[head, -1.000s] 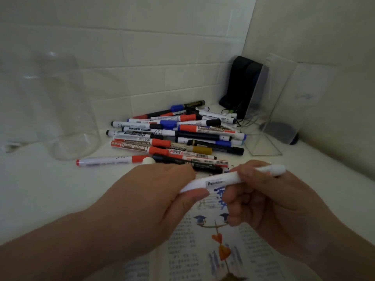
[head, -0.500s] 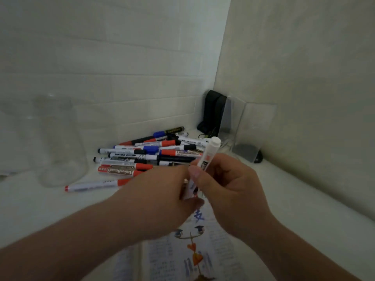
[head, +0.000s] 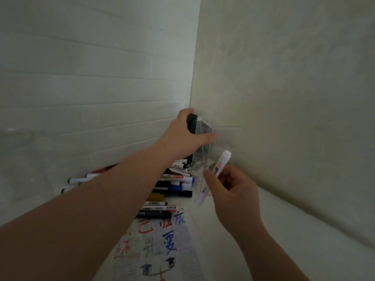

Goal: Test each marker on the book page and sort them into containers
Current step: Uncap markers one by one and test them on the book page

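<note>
1. Half a second ago both hands met on the white marker [head: 220, 165] over the book. The left hand [head: 188, 132] has since left it and reached out to the far corner of the bench [head: 284, 230]. The right hand [head: 233, 191] alone has carried the marker toward that corner.
2. The left hand grasps the top edge of the clear container [head: 203, 127], fingers curled over it and thumb along its near side. The container stands in the far corner against the right wall, with a black object [head: 191, 120] just behind it.
3. The right hand grips the white marker around its middle. The marker is tilted, capped end up and to the right, just beside the container's near face and off the bench.
4. The pile of markers [head: 172, 185] lies on the bench left of the container, partly hidden by the left forearm.
5. The book page [head: 158, 244] lies open at the near edge, scrawled with red, blue and grey characters.
</note>
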### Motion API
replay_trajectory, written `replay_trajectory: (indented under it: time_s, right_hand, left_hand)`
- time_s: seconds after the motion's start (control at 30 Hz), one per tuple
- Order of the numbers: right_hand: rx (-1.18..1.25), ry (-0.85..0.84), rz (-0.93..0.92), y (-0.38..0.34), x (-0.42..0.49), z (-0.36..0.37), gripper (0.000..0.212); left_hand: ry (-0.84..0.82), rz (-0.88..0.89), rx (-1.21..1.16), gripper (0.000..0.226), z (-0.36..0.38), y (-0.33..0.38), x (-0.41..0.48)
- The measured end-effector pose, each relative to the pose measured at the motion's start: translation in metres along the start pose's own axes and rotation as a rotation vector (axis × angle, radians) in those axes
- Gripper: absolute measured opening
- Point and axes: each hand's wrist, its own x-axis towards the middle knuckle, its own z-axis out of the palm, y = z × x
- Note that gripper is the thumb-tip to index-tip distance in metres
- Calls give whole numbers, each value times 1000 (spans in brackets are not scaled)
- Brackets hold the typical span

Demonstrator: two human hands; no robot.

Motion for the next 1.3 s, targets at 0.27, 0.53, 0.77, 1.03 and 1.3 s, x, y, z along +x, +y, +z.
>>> replay_trajectory:
  time_s: [0.27,0.53,0.77,1.03,1.3]
  right_hand:
    - [-60,-14,-70,17,4,0,27]
    - [-208,21,-186,28,20,0,9]
    - [-114,45,-246,17,20,2,21]
    - [-189,-73,-176,22,23,3,15]
    - [-193,-98,-206,24,25,4,17]
  left_hand:
    - [-179,42,-33,105,24,-7,42]
    - [-149,-44,-32,101,18,5,49]
    - [-164,-239,-240,69,9,46,52]
    - [-157,-446,-397,86,-4,54,72]
    - [-38,-424,-627,82,10,33,62]
